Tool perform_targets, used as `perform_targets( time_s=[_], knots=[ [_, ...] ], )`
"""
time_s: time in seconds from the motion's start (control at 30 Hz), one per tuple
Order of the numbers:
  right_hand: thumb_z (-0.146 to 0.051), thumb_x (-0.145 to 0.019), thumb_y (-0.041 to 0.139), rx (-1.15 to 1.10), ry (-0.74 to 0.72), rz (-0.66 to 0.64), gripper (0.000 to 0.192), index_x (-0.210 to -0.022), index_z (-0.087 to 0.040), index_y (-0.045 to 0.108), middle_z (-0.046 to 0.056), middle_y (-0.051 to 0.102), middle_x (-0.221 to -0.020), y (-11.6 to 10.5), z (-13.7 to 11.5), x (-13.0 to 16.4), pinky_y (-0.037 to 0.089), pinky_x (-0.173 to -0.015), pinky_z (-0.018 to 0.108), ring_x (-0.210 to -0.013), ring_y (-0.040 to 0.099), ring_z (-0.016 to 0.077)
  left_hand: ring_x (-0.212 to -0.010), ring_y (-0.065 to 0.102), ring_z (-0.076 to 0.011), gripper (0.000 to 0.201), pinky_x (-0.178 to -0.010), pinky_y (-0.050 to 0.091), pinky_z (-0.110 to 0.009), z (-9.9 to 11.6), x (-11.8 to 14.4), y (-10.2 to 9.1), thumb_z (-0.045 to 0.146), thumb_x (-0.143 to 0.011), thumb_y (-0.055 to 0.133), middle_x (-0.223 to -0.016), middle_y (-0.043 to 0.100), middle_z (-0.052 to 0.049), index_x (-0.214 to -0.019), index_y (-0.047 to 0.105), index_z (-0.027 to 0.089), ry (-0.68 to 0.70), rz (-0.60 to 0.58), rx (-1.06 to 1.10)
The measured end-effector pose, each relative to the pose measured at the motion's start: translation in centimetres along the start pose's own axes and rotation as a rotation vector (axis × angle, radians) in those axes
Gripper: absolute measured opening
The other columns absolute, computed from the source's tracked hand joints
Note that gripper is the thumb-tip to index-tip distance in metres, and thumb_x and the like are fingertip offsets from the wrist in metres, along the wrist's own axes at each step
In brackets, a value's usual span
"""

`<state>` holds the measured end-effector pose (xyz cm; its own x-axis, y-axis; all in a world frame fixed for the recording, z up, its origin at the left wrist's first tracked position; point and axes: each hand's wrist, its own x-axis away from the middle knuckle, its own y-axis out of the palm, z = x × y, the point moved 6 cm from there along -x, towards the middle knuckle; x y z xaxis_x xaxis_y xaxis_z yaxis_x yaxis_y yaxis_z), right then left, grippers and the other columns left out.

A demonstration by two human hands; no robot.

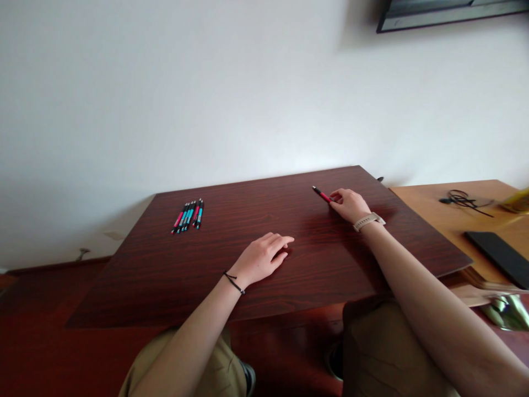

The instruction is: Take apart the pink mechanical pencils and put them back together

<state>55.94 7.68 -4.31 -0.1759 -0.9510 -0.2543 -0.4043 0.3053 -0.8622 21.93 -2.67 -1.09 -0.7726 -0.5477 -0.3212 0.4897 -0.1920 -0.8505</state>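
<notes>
My right hand (348, 205), with a pale watch on its wrist, has its fingers closed on the lower end of a pink and black pen (321, 194) at the right part of the dark wooden table (264, 207). The pen's tip end points away to the upper left. Near the table's middle rests my left hand (263, 256), wearing a thin black bracelet. Its fingers are loosely apart and hold nothing. Over on the left, several pink and blue pens (188, 216) with black parts lie side by side in a row.
To the right stands a lighter wooden table (446, 193) with a coiled black cable (463, 199), a flat black object (498, 255) and something yellow (517, 201). A white wall (206, 99) rises behind. Part of a screen (446, 16) hangs at the upper right.
</notes>
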Motion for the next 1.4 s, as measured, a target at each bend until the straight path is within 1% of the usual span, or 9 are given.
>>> perform_targets(
  time_s=[0.13,0.23,0.37,0.53,0.67,0.8,1.0,1.13,1.4],
  knots=[
    [-0.025,-0.089,0.071,0.0,0.004,0.013,0.041,-0.129,-0.022,0.073,0.008,0.078,-0.104,-0.1,-0.3,0.3,0.055,-0.09,0.036,-0.091,0.073,0.0234,-0.113,0.067,-0.0223,0.036,-0.101,0.058,-0.04,0.0,0.0,0.0,0.019,-0.107,0.056,-0.122,0.071,-0.005,-0.142,0.056,0.027,-0.005,-0.013,-0.022],
    [-0.027,-0.092,0.068,0.015,0.006,0.008,0.04,-0.131,-0.024,0.072,0.007,0.079,-0.105,-0.2,-0.6,0.6,0.054,-0.086,0.034,-0.091,0.072,0.0229,-0.114,0.068,-0.0222,0.035,-0.101,0.058,-0.039,0.0,0.0,0.0,0.019,-0.107,0.056,-0.122,0.071,-0.005,-0.141,0.056,0.027,-0.005,-0.012,-0.029],
    [-0.029,-0.094,0.066,0.019,0.042,0.013,0.036,-0.129,-0.025,0.073,0.006,0.079,-0.105,-0.4,-0.8,0.9,0.052,-0.08,0.033,-0.091,0.072,0.0232,-0.113,0.068,-0.0219,0.035,-0.1,0.059,-0.039,0.1,0.0,0.0,0.019,-0.107,0.056,-0.121,0.072,-0.005,-0.141,0.056,0.027,0.002,-0.005,-0.031],
    [-0.03,-0.093,0.066,0.04,0.09,-0.005,0.025,-0.114,-0.023,0.078,0.007,0.08,-0.106,-0.8,-1.4,1.3,0.052,-0.082,0.034,-0.095,0.073,0.0244,-0.113,0.068,-0.0218,0.033,-0.1,0.059,-0.04,0.1,0.0,-0.1,0.019,-0.107,0.056,-0.121,0.072,-0.006,-0.138,0.059,0.026,0.006,0.002,-0.032],
    [-0.032,-0.093,0.066,0.109,0.105,-0.019,0.024,-0.109,-0.022,0.08,0.01,0.079,-0.111,-0.9,-1.7,1.4,0.052,-0.084,0.036,-0.099,0.073,0.0274,-0.115,0.068,-0.0219,0.028,-0.102,0.059,-0.039,0.2,-0.1,-0.1,0.02,-0.107,0.056,-0.122,0.072,-0.006,-0.134,0.061,0.025,0.006,0.006,-0.028],
    [-0.034,-0.093,0.065,0.154,0.118,-0.028,0.026,-0.108,-0.021,0.082,0.013,0.079,-0.113,-0.7,-1.4,1.2,0.052,-0.087,0.037,-0.103,0.073,0.03,-0.116,0.068,-0.0222,0.026,-0.103,0.058,-0.04,0.2,-0.1,-0.1,0.02,-0.108,0.055,-0.123,0.072,-0.006,-0.133,0.062,0.025,0.005,0.006,-0.025],
    [-0.038,-0.093,0.065,0.143,0.145,-0.044,0.028,-0.108,-0.023,0.083,0.011,0.081,-0.11,-0.7,-1.2,1.2,0.053,-0.087,0.037,-0.102,0.074,0.0298,-0.116,0.067,-0.0224,0.024,-0.103,0.058,-0.04,0.2,-0.2,0.0,0.02,-0.108,0.055,-0.124,0.072,-0.006,-0.129,0.064,0.025,0.013,-0.002,-0.02],
    [-0.042,-0.092,0.07,0.139,0.143,-0.047,0.029,-0.109,-0.022,0.083,0.01,0.082,-0.108,-0.7,-1.3,1.3,0.053,-0.087,0.036,-0.102,0.074,0.0294,-0.116,0.068,-0.0222,0.024,-0.104,0.058,-0.04,0.2,-0.2,-0.1,0.02,-0.108,0.054,-0.122,0.072,-0.006,-0.129,0.066,0.025,0.019,-0.002,-0.022],
    [-0.039,-0.09,0.071,0.125,0.171,-0.027,0.027,-0.107,-0.022,0.084,0.01,0.082,-0.106,-0.7,-1.1,1.0,0.052,-0.085,0.036,-0.1,0.074,0.0289,-0.116,0.067,-0.0219,0.024,-0.104,0.057,-0.039,0.2,-0.2,0.0,0.021,-0.109,0.053,-0.123,0.072,-0.006,-0.128,0.066,0.025,0.017,-0.006,-0.021]
  ],
)
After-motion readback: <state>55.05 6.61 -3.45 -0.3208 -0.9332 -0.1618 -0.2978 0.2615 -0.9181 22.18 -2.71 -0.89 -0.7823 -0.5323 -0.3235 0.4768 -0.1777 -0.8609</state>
